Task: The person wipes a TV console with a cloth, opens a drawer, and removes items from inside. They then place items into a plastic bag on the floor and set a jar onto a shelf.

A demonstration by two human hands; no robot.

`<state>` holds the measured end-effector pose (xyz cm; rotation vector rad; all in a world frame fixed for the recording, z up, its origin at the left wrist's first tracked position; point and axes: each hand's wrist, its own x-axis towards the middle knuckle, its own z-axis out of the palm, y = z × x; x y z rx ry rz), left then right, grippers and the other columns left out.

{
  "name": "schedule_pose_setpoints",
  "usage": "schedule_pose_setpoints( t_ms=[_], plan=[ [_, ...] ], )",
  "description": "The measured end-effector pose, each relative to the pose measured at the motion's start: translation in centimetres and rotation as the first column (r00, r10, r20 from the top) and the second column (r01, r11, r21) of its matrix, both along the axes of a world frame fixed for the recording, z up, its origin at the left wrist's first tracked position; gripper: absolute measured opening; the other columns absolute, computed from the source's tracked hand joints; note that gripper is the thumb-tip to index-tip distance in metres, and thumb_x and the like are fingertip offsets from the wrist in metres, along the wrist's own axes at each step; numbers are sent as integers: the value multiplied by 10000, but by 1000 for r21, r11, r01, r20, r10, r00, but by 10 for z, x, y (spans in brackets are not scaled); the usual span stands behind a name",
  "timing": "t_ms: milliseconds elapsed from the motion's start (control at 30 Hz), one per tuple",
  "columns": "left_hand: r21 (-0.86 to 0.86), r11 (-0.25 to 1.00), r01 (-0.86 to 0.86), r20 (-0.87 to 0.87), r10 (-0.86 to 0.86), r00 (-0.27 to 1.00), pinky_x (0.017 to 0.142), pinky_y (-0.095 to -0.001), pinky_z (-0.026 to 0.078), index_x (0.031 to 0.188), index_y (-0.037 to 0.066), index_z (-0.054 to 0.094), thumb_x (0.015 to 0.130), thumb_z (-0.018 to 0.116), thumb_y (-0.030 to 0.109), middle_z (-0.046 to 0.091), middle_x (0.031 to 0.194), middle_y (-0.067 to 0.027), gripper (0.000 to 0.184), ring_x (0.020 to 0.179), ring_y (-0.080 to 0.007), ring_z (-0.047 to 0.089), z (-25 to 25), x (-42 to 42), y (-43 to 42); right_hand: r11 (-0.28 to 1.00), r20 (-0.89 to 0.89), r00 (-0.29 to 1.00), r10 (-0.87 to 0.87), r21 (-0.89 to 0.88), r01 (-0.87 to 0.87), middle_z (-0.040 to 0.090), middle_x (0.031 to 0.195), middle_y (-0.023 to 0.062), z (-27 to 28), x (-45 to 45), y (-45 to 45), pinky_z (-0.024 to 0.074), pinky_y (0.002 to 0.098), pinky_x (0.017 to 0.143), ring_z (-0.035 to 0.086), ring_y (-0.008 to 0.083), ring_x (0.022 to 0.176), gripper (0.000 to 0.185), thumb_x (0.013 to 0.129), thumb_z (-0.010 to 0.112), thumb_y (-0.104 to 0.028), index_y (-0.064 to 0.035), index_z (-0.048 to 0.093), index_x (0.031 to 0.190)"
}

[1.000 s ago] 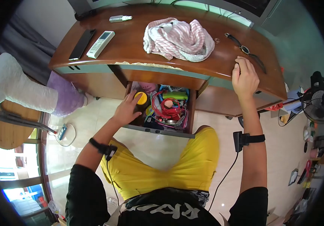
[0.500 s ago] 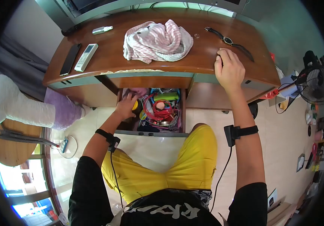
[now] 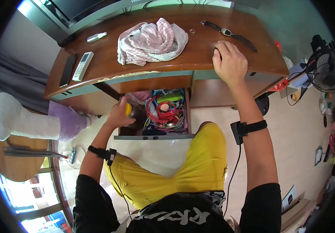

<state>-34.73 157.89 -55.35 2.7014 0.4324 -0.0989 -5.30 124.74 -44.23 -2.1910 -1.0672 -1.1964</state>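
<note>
The brown worktop (image 3: 204,54) has a ragged, pale chipped stretch along its front edge. On it lie a black slab (image 3: 68,70), a remote (image 3: 83,66), a small bottle (image 3: 96,37), a crumpled pink-and-white cloth (image 3: 152,42), a ring (image 3: 192,31) and a watch (image 3: 226,32); the right hand (image 3: 230,62) rests near the front.

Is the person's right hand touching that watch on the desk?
Apart: the head view shows a strip of bare brown desktop between the right hand and the watch.
</note>
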Motion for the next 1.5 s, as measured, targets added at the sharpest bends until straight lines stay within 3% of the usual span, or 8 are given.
schedule_pose_setpoints(
  t_ms=[133, 167, 300, 567, 633, 867, 1100, 1500],
  plan=[
    [-282, 950, -133, 182, 189, 965, 844, -452, 511, 1375, 159, 341, 580, 893, 245, 624, 1020, -184, 972, 948, -385, 642, 41, -38, 9, 1000, -6, 1000, 7, -5, -7, 671, 965, 28, 1, 0, 1, 541, 374, 704, 659, 231, 880, 111, 850, 615, -198, -102, 628, 906],
    [-334, 935, -115, 222, 197, 955, 851, -385, 499, 1379, 148, 337, 590, 901, 181, 588, 983, -132, 969, 920, -291, 617, 37, -49, 20, 1000, -5, 1000, 2, -3, -2, 670, 966, 31, 1, 0, 1, 540, 374, 708, 658, 235, 884, 108, 852, 614, -191, -100, 628, 909],
    [-520, 849, -92, 303, 284, 910, 893, -335, 481, 1403, 136, 315, 619, 885, 90, 569, 1029, -96, 971, 974, -208, 587, 72, -80, 22, 1000, -19, 1000, 7, -18, -8, 672, 988, 43, 3, -2, 1, 539, 372, 726, 660, 243, 904, 116, 853, 615, -181, -95, 628, 930],
    [-303, 937, -174, 389, 288, 875, 918, -374, 486, 1401, 143, 318, 592, 890, 147, 594, 1069, -117, 991, 982, -285, 616, 123, -139, 28, 999, -50, 999, -13, -45, 11, 685, 1075, 55, 3, -3, 2, 541, 391, 769, 661, 262, 977, 131, 885, 592, -177, -95, 631, 979],
    [-36, 937, -348, 244, 346, 906, 895, -432, 509, 1399, 147, 332, 573, 890, 217, 614, 1094, -169, 1000, 986, -371, 641, 135, -150, 18, 999, -57, 998, 4, -43, -6, 686, 1081, 54, 2, -4, 3, 541, 389, 773, 661, 261, 984, 129, 888, 588, -177, -95, 631, 978],
    [279, 866, -414, -33, 439, 898, 886, -520, 511, 1405, 160, 342, 522, 902, 250, 610, 1159, -225, 1049, 1060, -455, 603, -20, -223, 79, 997, -46, 999, -21, -72, 18, 694, 1084, 54, 1, -3, 1, 539, 380, 783, 665, 268, 978, 133, 894, 573, -168, -93, 640, 981],
    [302, 732, -611, -229, 677, 699, 892, -513, 524, 1419, 214, 294, 498, 894, 276, 582, 1146, -189, 1101, 1084, -418, 606, -185, -295, 91, 998, -36, 999, -12, -69, 9, 697, 1082, 55, 1, -4, 3, 537, 384, 784, 669, 277, 960, 135, 895, 565, -156, -86, 648, 974],
    [201, 661, -723, -364, 736, 571, 968, -537, 455, 1460, 182, 280, 704, 804, 570, 481, 1285, -264, 999, 1213, -458, 509, -244, -321, 60, 997, -53, 998, -25, -77, 21, 700, 1070, 51, 1, -4, 5, 535, 385, 770, 669, 276, 947, 136, 896, 556, -151, -87, 645, 976]
  ],
)
